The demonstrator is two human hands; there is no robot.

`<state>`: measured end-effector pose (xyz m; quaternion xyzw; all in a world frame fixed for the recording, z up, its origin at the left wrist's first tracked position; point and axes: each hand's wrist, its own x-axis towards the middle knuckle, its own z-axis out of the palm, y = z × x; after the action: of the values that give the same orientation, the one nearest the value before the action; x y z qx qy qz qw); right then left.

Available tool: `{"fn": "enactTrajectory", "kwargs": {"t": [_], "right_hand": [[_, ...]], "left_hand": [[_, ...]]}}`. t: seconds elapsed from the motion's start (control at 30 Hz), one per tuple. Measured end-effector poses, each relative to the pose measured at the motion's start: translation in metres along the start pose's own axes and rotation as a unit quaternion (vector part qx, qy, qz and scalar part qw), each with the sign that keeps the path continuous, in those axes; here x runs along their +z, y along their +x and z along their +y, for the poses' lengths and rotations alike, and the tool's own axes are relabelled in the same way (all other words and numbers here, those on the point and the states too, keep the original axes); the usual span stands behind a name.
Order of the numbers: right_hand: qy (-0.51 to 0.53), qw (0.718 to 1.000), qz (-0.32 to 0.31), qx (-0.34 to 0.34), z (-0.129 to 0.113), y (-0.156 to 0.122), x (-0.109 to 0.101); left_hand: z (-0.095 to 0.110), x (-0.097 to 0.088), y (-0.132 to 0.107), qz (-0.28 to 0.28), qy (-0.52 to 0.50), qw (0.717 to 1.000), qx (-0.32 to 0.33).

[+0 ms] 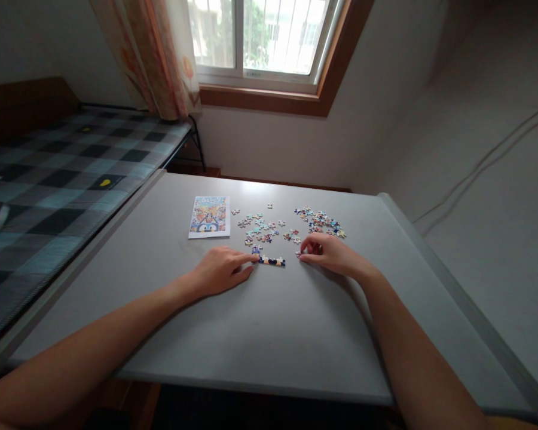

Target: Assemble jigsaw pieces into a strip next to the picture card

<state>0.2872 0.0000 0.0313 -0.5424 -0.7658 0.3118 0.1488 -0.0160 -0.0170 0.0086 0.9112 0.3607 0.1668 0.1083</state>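
Note:
A short joined strip of puzzle pieces [273,261], dark blue and cream, lies flat on the grey-white table. My left hand [224,269] rests at its left end, index finger stretched out and touching that end. To the right of the strip, my right hand [325,254] pinches a small pinkish puzzle piece [298,254] between thumb and fingers, at the table surface. Loose puzzle pieces [257,227] are scattered just beyond the strip. A denser heap of puzzle pieces [320,220] lies beyond my right hand.
A printed picture sheet [210,216] with a cartoon character lies left of the pieces. The table [251,334] has a raised edge along its right side. A bed with a checked cover [94,155] stands along the left. Behind are a curtain [156,60] and a window [273,36].

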Motion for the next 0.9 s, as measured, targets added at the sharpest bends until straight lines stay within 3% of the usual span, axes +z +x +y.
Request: {"fn": "enactTrajectory", "kwargs": {"t": [0.33,0.6,0.9], "right_hand": [[-0.004,1.000,0.003,0.017,0.001,0.001,0.001],[-0.033,0.995,0.085,-0.033,-0.006,0.008,0.017],[-0.003,0.996,0.064,-0.068,-0.003,0.009,0.018]], "left_hand": [[0.000,-0.001,-0.001,-0.003,-0.001,1.000,-0.003],[-0.001,0.000,-0.001,0.005,0.006,1.000,0.010],[-0.002,0.001,-0.001,0.012,0.008,1.000,0.016]]}}
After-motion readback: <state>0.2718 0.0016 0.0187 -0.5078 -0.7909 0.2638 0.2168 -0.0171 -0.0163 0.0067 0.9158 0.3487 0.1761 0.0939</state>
